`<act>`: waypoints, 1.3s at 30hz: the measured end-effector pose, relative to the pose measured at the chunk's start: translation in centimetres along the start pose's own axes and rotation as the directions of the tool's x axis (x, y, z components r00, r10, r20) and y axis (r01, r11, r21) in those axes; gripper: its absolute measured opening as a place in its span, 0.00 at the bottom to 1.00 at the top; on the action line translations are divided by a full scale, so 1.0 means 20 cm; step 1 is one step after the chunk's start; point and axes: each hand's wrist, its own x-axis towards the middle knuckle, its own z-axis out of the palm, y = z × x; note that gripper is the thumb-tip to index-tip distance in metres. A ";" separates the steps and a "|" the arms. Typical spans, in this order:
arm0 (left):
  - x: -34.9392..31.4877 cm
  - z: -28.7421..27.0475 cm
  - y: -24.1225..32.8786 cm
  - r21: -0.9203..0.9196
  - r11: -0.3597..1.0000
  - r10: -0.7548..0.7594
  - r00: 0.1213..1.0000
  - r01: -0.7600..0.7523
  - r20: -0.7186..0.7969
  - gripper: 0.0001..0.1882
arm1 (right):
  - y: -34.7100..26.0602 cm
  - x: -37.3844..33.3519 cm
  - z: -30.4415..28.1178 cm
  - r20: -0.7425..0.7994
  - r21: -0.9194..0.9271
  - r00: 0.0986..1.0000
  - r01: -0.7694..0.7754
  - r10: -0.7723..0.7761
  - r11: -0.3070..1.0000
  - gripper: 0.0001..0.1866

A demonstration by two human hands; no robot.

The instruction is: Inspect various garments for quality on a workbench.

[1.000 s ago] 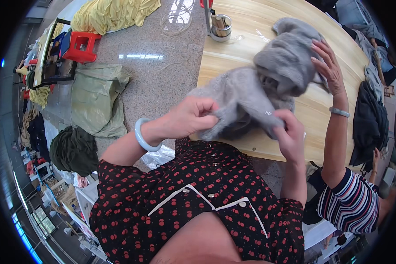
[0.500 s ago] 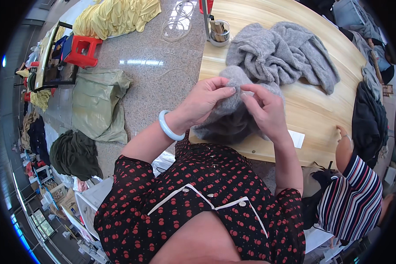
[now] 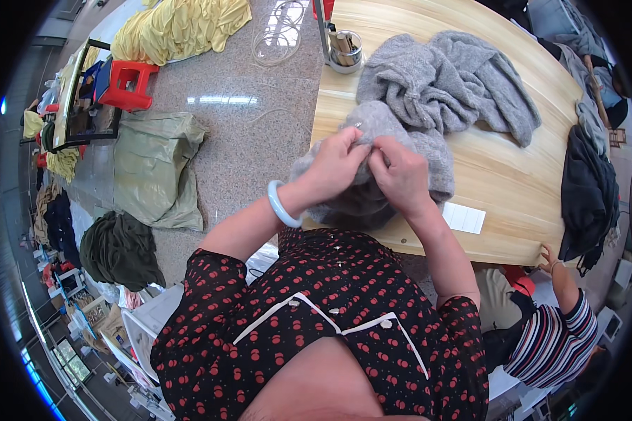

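Pinches fuzzy grey knit (image 3: 378, 118) with left hand (image 3: 333, 167) and right hand (image 3: 405, 174), narrowed close together. Holds it bunched and rounded at the near edge of the smooth, wood-grained counter (image 3: 514, 186), against a rumpled grey heap (image 3: 428, 85) and near an oblong white card (image 3: 464, 218).

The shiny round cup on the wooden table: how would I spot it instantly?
Start at the big pale wooden table. Follow its left edge toward the picture's top, to just left of the heaped grey knit cloth. The shiny round cup there holds slender brownish items, unlike the soft cloth beside it.
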 end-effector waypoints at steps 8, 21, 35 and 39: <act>-0.01 -0.26 0.14 -0.636 0.592 -0.270 0.865 0.495 0.422 0.13 | 0.11 -0.05 -0.23 0.296 0.090 0.928 -0.264 0.227 0.960 0.17; -0.01 -0.27 0.20 -0.581 0.603 -0.263 0.824 0.547 0.503 0.14 | 0.16 -0.03 -0.27 0.034 0.335 0.895 -0.430 0.445 0.838 0.12; 0.05 -0.13 0.25 -0.616 0.698 -0.181 0.922 0.366 0.343 0.09 | -0.07 0.09 -0.18 0.122 0.453 0.990 -0.118 0.069 0.884 0.11; 0.06 -0.16 0.23 -0.502 0.821 -0.143 0.949 0.271 0.280 0.06 | -0.04 0.10 -0.14 0.108 0.415 0.993 -0.083 0.041 0.906 0.11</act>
